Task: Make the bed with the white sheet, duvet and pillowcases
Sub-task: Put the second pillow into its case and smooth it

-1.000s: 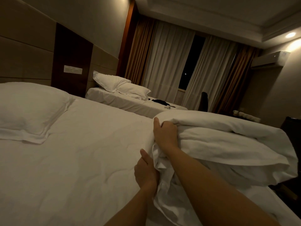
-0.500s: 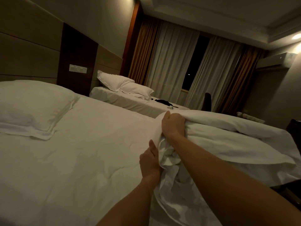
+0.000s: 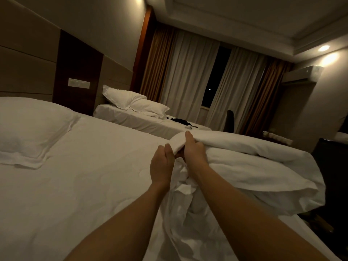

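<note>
A white duvet (image 3: 250, 166) lies bunched in thick folds on the right half of the near bed. My right hand (image 3: 193, 147) grips its rolled upper edge from above. Close beside it on the left, my left hand (image 3: 162, 166) holds the same bunched white fabric, thumb up against the roll. Crumpled cover cloth (image 3: 186, 213) hangs down between my forearms. The white sheet (image 3: 84, 185) covers the mattress, lightly wrinkled. A white pillow (image 3: 28, 127) in its case rests at the head end, far left.
A second bed (image 3: 150, 123) stands beyond, with two white pillows (image 3: 131, 99) and a small dark item (image 3: 179, 120) on it. Curtains (image 3: 188, 76) cover the far window. Dark furniture (image 3: 331, 166) stands right of the bed. A padded headboard wall (image 3: 28, 59) runs along the left.
My left hand has moved up along the fabric to sit right beside my right hand. The right hand has shifted a little farther along the duvet's rolled edge.
</note>
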